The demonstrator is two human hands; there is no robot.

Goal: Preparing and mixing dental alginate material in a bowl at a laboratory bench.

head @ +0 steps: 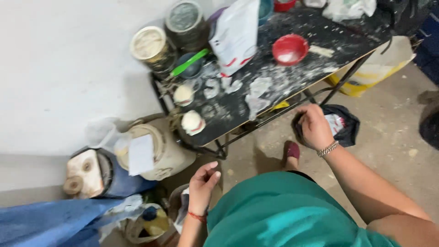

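We see the black plastic bag (pixel 344 124) on the concrete floor to the right, just below the near edge of the dark, flour-dusted table (pixel 356 39). The right hand (pixel 314 127), a metal bracelet at its wrist, is closed on the bag's left edge, fingers curled into the plastic. Something white with red marks shows inside the bag.

The left hand (pixel 203 183), with a red thread at the wrist, hangs loosely open at the lower middle, fingers slightly bent, holding nothing; it is just above a cloth-lined container, too hidden to make out.

Between the hands we see a foot in a dark red slipper (pixel 292 151) on the floor. On the table stand a red bowl (pixel 290 49) with white powder, a white paper bag (pixel 235 34) and, far left, two round tins (pixel 153 48). Left of the table sits a cream plastic jar (pixel 167 153), and beside it a blue drum (pixel 121 180) lying on its side.
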